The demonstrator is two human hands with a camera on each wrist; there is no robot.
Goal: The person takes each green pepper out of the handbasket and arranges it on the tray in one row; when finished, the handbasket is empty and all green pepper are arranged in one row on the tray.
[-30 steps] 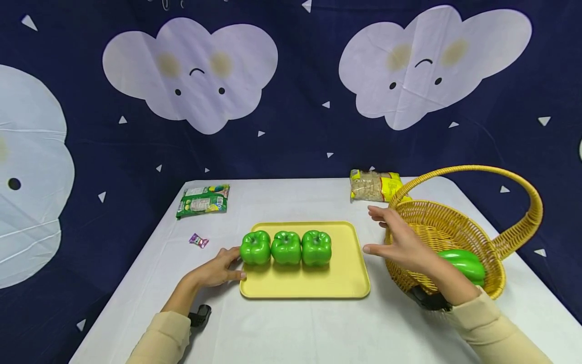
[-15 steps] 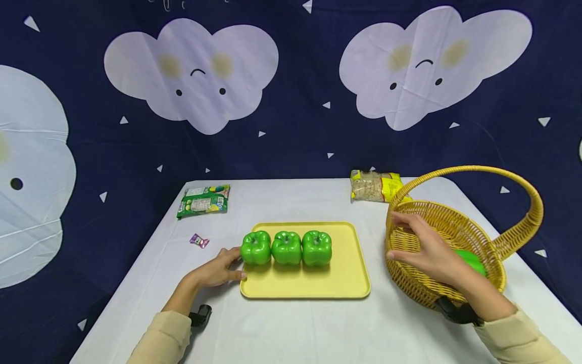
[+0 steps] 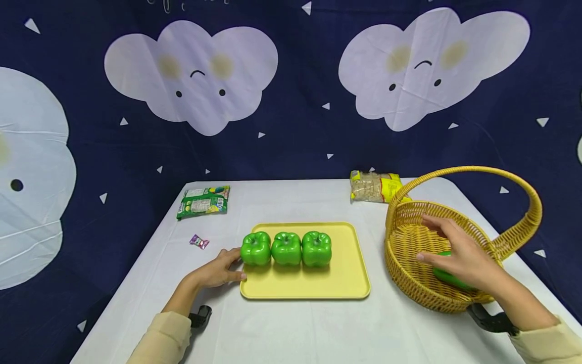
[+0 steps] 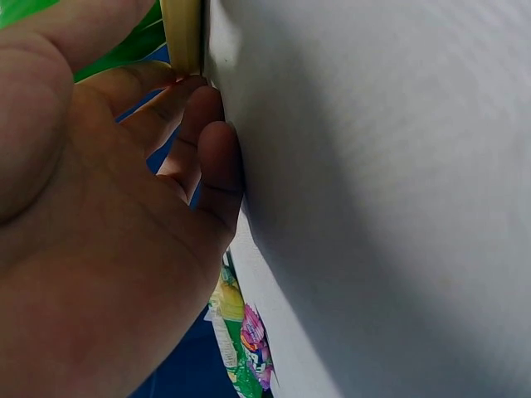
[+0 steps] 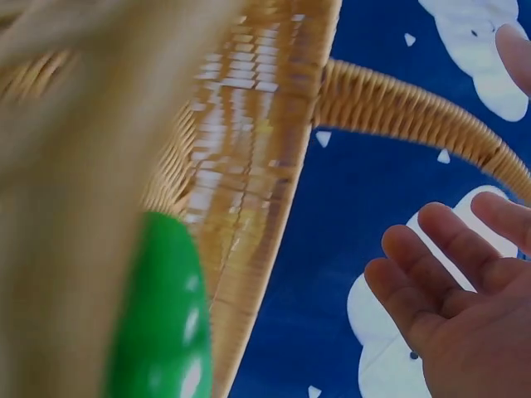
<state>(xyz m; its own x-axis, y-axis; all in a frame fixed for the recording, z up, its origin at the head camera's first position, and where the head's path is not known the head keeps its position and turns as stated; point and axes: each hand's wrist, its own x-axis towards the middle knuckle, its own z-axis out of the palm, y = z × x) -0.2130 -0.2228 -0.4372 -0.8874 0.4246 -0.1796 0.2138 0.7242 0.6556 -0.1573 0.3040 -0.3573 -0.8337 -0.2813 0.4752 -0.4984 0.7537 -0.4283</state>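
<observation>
In the head view my left hand [image 3: 218, 269] holds the left edge of a yellow tray [image 3: 345, 273], thumb at the rim; the left wrist view shows bent fingers [image 4: 217, 162] against the tray's rim [image 4: 184, 37]. A row of green bell peppers stands on the tray: a left one [image 3: 256, 248], a middle one [image 3: 286, 248] and a right one [image 3: 317, 248]. Above the wicker basket [image 3: 409, 283] my right hand [image 3: 464, 258] hovers, fingers spread and nothing held. Partly hidden below it, another green bell pepper [image 3: 447, 278] lies inside the basket.
The basket's tall arched handle [image 3: 529, 202] rises at the right. Behind it lies a yellow and clear food bag [image 3: 375, 187]. A green snack bag [image 3: 204, 201] and a small purple wrapped candy [image 3: 199, 241] are at the left of the white table [image 3: 291, 328].
My right hand has moved rightward from beside the tray to over the basket, above the pepper there. The left hand, tray and three peppers keep their places.
</observation>
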